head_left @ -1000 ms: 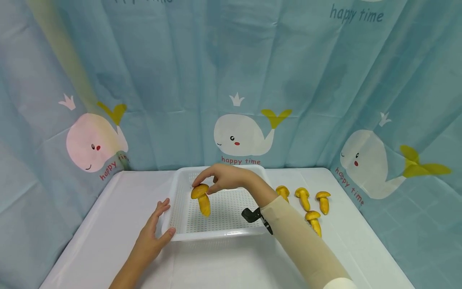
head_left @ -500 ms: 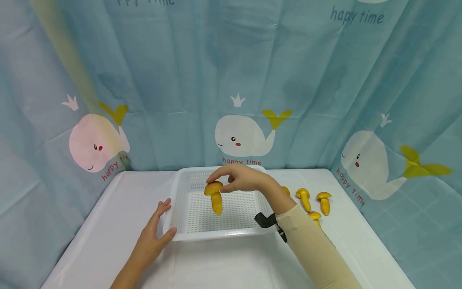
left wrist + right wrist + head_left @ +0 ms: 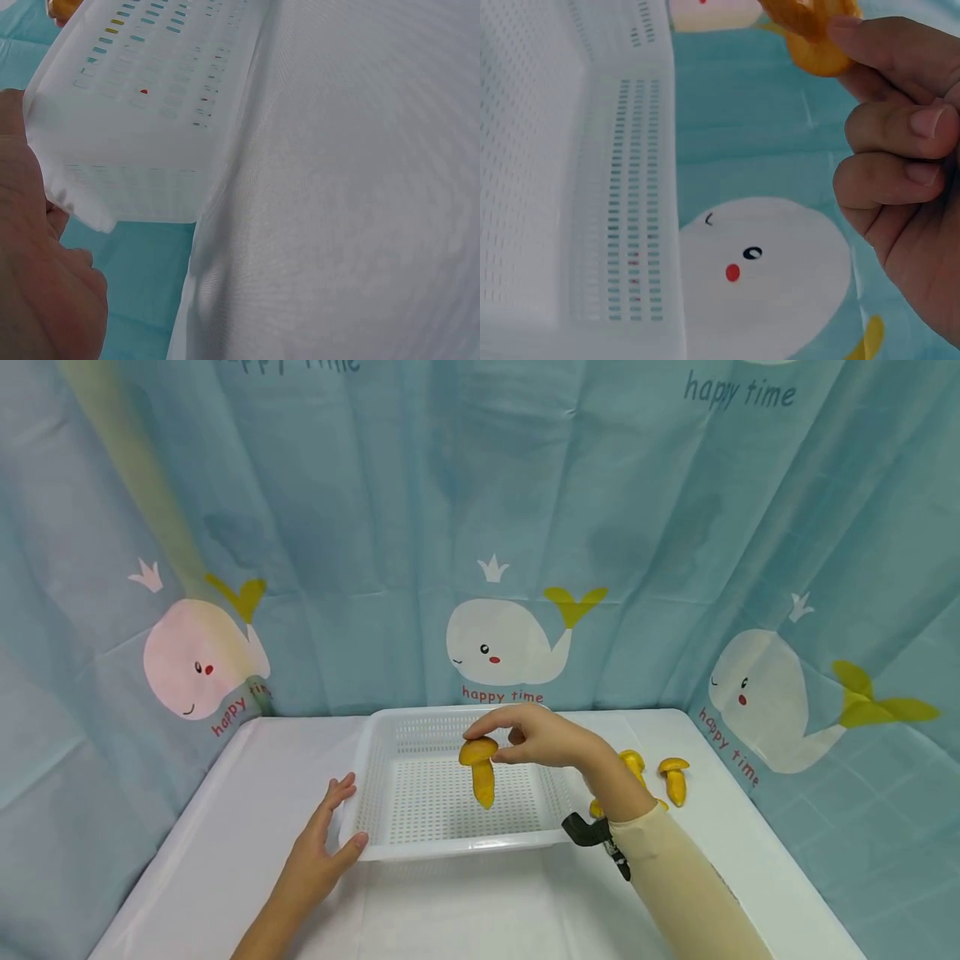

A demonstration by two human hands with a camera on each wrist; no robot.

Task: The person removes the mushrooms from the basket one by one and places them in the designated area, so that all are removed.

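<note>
My right hand (image 3: 542, 739) pinches a yellow mushroom (image 3: 483, 781) by its cap between thumb and fingers. The mushroom hangs stem down above the white perforated plastic basket (image 3: 461, 845). In the right wrist view, part of that mushroom (image 3: 821, 52) shows at the top, with the other fingers (image 3: 900, 131) curled towards the palm. My left hand (image 3: 313, 852) rests against the basket's front left corner, its thumb at the front rim and its fingers fairly straight along the left side. The left wrist view has that hand (image 3: 45, 255) beside the basket wall (image 3: 135, 135).
More yellow mushrooms lie on the white table (image 3: 480, 910) right of the basket, one (image 3: 675, 781) in plain sight and others partly behind the right forearm. A light blue curtain (image 3: 360, 568) with whale prints hangs behind and at both sides.
My right hand has moved to the right over the basket, carrying the mushroom along. Its forearm now covers more of the mushrooms on the table. The left hand and basket stay nearly still.
</note>
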